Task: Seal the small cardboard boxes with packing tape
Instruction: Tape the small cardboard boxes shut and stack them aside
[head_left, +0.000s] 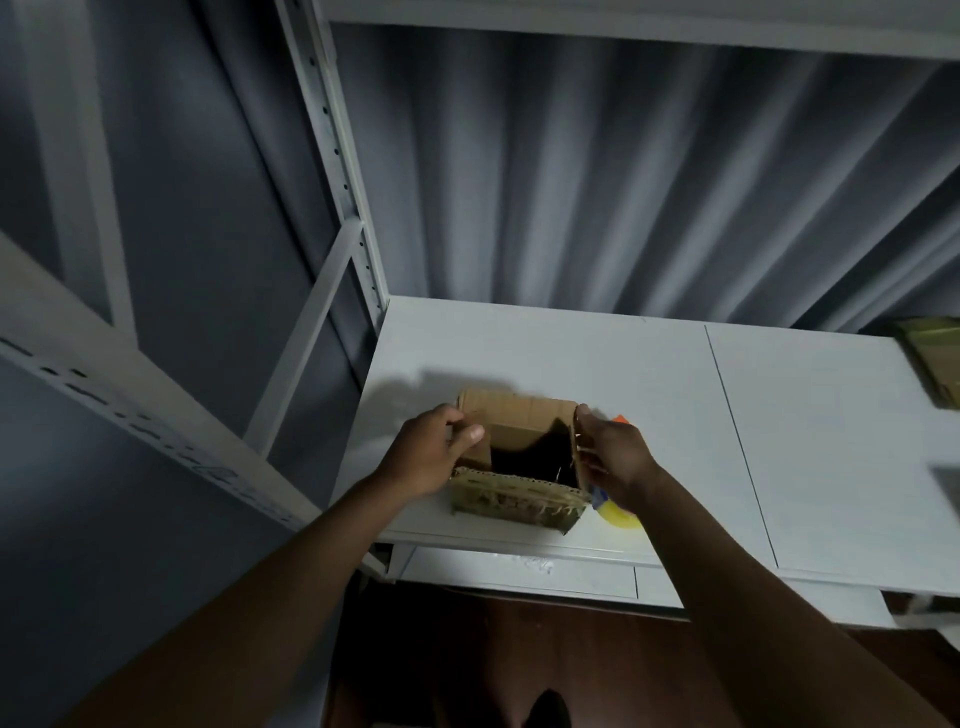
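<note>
Cardboard box (519, 467) sits open-topped near the front edge of the white desk (675, 415), between both hands. Left hand (434, 452) has its grip curled on the left flap (480, 449); right hand (615, 457) pinches the upright right flap (577, 447). Just under and beyond the right grip lies a yellow tape roll (621, 519). Well right of both, another box (932, 358) rests at the desk's edge.

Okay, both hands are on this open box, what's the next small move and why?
Probably fold the side flaps inward: the cardboard box gapes open, the left hand and right hand each grip one, and the tape roll waits alongside.
</note>
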